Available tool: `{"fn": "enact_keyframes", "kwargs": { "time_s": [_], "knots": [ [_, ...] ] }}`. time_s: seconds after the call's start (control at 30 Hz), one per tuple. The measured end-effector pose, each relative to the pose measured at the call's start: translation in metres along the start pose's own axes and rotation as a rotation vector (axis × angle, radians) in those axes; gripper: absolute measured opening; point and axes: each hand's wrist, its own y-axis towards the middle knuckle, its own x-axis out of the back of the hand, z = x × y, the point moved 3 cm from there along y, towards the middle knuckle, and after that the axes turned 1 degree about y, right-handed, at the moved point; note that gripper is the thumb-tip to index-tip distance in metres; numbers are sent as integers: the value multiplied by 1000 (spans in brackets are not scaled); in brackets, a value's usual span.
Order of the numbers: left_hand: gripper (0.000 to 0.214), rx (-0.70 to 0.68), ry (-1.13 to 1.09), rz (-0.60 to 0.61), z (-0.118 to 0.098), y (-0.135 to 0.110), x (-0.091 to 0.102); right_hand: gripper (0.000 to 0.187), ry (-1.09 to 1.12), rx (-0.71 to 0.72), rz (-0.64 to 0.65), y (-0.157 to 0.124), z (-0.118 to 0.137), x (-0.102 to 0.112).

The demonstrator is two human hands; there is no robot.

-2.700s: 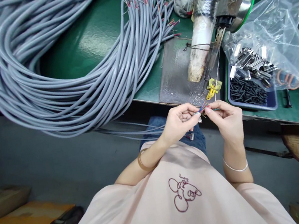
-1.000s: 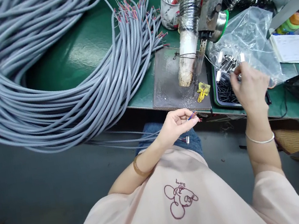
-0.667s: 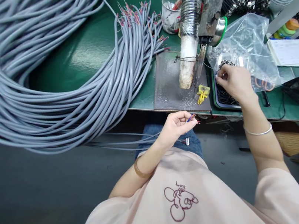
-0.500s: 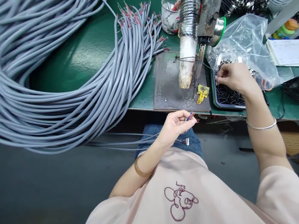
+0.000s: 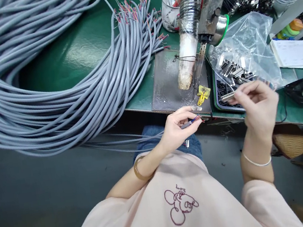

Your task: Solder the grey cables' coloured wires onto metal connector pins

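At the bench's front edge, cable: slim gray-jacketed cable [image 5: 186,124] with fine red and blue wire ends, held in the left hand [image 5: 183,125]; wire ends point to 3 o'clock. Clock positions below are read from this hand.
Left-hand grip: narrow, thumb and fingers pinched around the cable.
Right-hand grip: narrow; the right hand [image 5: 258,107], at 3 o'clock, pinches a slim, pale metallic connector strip [image 5: 227,96], its free end directed to 9 o'clock.
Connector-strip position: in front of the blue-rimmed plastic tray [image 5: 216,92], as seen from above; contact with the tray cannot be told.
Tray contents: short black tubular pieces [image 5: 222,88] and silver metal connectors [image 5: 236,70].
Lap: small white connector [image 5: 187,144] on the blue denim, at 6 o'clock.
Work plate: flat dark-gray plate [image 5: 166,84] at 12 o'clock, on the green tabletop [image 5: 86,55].
Clip: bright yellow plastic clip [image 5: 203,96] on the plate, at 1 o'clock.
Hose: ribbed hose with a white, browned tip [image 5: 187,57], above the plate, at 12 o'clock.
Spool: silver wire spool with green rim [image 5: 221,29], at 1 o'clock.
Cable bundle: thick looped bundle of gray cables [image 5: 82,105], at 10 o'clock, stripped ends fanned towards 12.
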Motion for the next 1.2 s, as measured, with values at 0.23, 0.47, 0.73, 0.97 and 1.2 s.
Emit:
{"fn": "enact_keyframes", "kwargs": {
  "time_s": [0.23, 0.47, 0.73, 0.97, 1.2],
  "knots": [
    [12, -313, 281, -9, -10, -7, -10, 20, 179, -142, 124, -54, -11, -52],
    [8, -136, 114, -29, -4, -4, 0, 16, 122, -91, 113, -63, -10, -57],
    [18, 160, -271, 74, -2, 3, 7, 13, 42, 84, 270, -58, -4, -54],
    [20, 63, -187, -83, 4, 9, 9, 11, -127, 235, -8, -65, -11, -60],
    [18, 30, -112, -162, 7, 16, 13, 12, -93, 261, -97, -63, -26, -67]
  ]
}}
